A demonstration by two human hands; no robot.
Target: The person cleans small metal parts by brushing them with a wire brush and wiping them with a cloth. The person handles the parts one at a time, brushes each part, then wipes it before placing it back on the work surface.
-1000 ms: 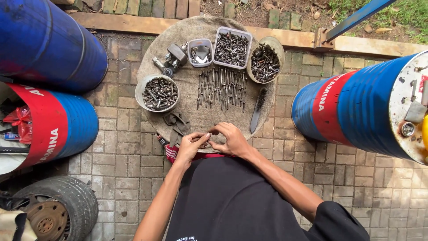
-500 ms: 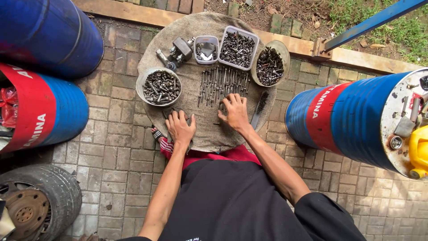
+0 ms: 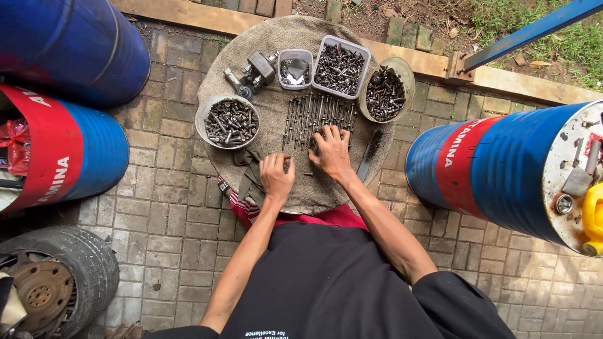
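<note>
Head view: round burlap-covered worktop (image 3: 301,188) between blue drums (image 3: 502,169). Row of long bolts (image 3: 317,116) lies mid-worktop below three tubs of hardware. Right hand (image 3: 331,154) flat, fingers spread on the row's near end. Left hand (image 3: 276,177) loosely curled beside it, contents unclear.

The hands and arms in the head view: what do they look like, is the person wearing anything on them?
Both hands, left and right, are bare: no gloves, rings or watch visible. The forearms are bare too. Black sleeves are pushed up around the elbows.
</note>
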